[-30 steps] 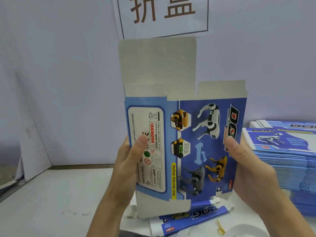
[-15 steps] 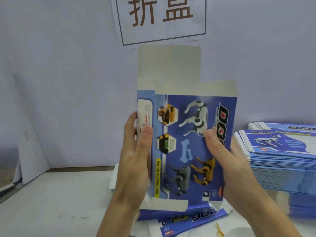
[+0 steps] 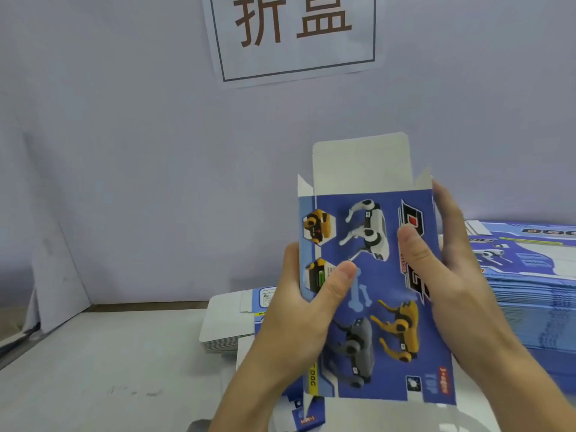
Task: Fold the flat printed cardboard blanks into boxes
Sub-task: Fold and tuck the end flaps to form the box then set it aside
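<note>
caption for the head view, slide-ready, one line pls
Both hands, left and right, grip an upright blue dog-print box, top flaps open; blank stack at right.

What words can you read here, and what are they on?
"折盒": sign on the wall.
"DOG": box in both hands, partly hidden by the right thumb.
"DOG": yellow strip at the box's lower left.
"TOP": box's lower right, faint.
Print on the stack: blurred.

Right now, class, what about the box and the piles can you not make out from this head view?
- Box bottom flaps: cut off by the lower edge.
- Box back: faces away; fingers of both hands, left hand and right hand, hidden behind it.
- Blue stack: runs past the right edge.
- White pile: partly behind the left hand.
</note>
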`<control>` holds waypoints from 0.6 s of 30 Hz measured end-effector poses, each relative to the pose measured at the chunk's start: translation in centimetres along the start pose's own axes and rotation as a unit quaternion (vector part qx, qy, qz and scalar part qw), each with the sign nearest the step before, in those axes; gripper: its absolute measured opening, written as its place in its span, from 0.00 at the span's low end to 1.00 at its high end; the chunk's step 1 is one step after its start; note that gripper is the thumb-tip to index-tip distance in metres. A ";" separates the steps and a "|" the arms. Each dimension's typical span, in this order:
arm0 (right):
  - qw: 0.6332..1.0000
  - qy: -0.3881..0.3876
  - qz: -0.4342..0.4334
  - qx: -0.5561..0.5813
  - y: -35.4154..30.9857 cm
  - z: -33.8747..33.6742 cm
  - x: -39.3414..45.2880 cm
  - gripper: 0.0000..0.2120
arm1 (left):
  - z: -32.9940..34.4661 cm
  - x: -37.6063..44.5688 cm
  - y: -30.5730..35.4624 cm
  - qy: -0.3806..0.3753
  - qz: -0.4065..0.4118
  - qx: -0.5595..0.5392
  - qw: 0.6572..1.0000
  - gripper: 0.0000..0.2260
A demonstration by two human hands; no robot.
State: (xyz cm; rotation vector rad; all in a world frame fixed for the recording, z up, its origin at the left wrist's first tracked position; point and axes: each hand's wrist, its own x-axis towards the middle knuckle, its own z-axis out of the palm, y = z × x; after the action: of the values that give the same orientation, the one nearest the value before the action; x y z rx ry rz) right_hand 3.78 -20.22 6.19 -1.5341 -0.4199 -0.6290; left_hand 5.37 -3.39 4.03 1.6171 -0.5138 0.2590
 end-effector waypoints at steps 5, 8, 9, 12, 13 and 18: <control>1.000 -0.011 -0.024 -0.012 0.6 0.7 -0.4 0.29 | -1.0 0.1 -0.1 0.017 -0.037 -0.054 0.998 0.25; 0.997 -0.073 -0.022 0.003 0.5 2.2 -0.8 0.33 | -0.9 0.5 0.7 0.149 -0.022 -0.102 0.983 0.44; 0.996 -0.091 -0.020 0.011 0.4 2.5 -0.9 0.34 | -0.9 0.6 1.0 0.172 -0.004 -0.104 0.980 0.45; 0.994 -0.103 -0.015 0.027 -0.1 2.5 -0.7 0.36 | -0.8 0.5 1.5 0.187 0.066 -0.103 0.975 0.37; 0.995 -0.095 -0.014 0.019 -0.3 2.1 -0.6 0.37 | -0.7 0.4 1.7 0.185 0.083 -0.104 0.974 0.33; 0.995 -0.059 -0.083 0.002 0.0 1.6 -0.4 0.36 | 0.2 -0.1 2.5 0.161 0.148 -0.033 0.975 0.28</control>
State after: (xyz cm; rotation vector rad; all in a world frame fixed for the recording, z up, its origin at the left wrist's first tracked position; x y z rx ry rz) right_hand 3.66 -18.56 5.93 -1.5472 -0.6437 -0.6665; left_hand 4.06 -3.63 6.16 1.3959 -0.5048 0.7085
